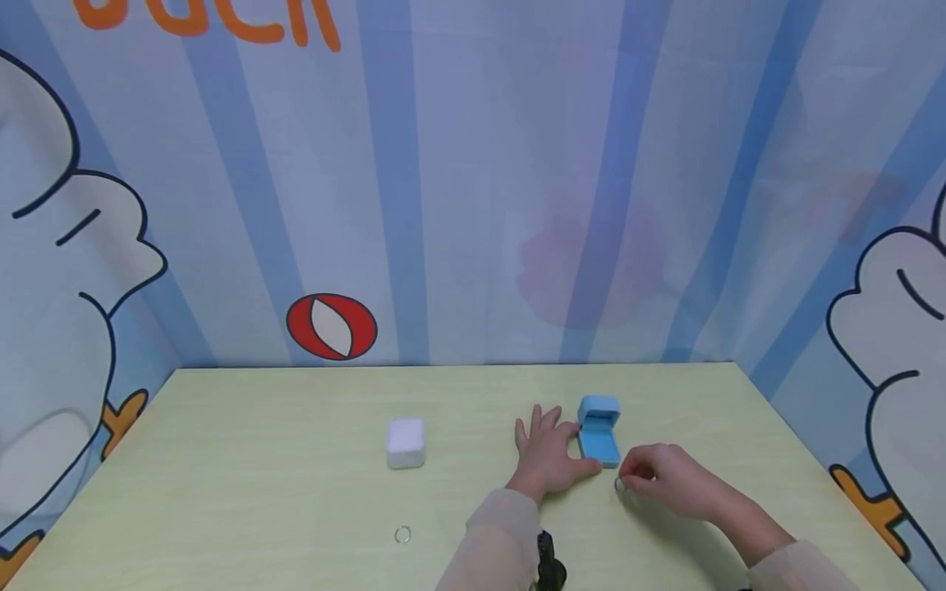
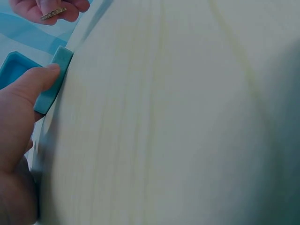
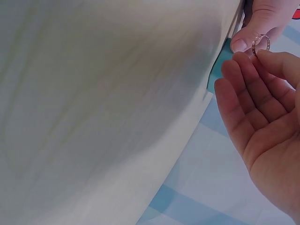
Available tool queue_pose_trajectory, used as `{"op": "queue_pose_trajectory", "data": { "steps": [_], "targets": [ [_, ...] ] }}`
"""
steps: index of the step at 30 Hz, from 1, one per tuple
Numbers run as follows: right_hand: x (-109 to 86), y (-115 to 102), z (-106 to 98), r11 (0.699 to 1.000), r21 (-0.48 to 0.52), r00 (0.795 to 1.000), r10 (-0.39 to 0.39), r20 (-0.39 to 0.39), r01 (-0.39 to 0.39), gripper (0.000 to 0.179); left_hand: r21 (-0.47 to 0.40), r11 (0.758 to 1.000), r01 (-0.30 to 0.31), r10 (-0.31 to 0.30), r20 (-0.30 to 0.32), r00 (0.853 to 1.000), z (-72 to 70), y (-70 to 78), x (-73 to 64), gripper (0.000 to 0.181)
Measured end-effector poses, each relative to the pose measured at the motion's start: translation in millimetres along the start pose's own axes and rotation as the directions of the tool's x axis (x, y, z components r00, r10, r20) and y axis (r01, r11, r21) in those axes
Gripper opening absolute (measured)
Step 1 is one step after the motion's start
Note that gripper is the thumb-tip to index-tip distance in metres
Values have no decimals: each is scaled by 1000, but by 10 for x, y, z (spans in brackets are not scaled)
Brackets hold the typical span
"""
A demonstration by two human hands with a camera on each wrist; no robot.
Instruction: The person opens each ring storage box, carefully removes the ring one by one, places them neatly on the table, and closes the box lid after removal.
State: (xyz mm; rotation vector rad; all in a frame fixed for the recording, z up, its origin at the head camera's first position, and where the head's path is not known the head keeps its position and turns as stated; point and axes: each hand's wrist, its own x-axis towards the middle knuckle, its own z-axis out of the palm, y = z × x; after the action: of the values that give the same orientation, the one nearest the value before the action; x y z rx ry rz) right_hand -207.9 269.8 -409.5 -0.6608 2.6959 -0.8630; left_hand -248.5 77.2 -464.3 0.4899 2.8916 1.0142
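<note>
A light-blue ring box [image 1: 599,446] stands with its lid raised on the table. My left hand [image 1: 548,456] holds it from the left, thumb at the front edge and index finger by the hinge, other fingers spread. In the left wrist view the thumb [image 2: 40,79] presses the edge of the box [image 2: 55,84]. My right hand [image 1: 676,480], just right of the box's front, pinches a ring [image 3: 260,44] between thumb and index finger. In the right wrist view the ring stands upright at the fingertips, its band patterned, and the other fingers are extended.
A white rounded box [image 1: 406,443] sits left of the left hand. Nearer the front lies a second, thin ring [image 1: 402,534] flat on the pale wooden table [image 1: 281,476]. A black object [image 1: 548,562] shows at the left sleeve. Behind the table hangs a striped blue cloth [image 1: 473,205].
</note>
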Motion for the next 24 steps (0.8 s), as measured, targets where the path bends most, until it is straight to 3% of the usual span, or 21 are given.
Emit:
{"op": "queue_pose_trajectory", "data": {
  "steps": [24],
  "targets": [
    [-28, -7, 19, 1000, -1, 1000, -14, 27, 14, 7, -8, 1000, -7, 7, -6, 1000, 23, -13, 15, 59]
  ]
}}
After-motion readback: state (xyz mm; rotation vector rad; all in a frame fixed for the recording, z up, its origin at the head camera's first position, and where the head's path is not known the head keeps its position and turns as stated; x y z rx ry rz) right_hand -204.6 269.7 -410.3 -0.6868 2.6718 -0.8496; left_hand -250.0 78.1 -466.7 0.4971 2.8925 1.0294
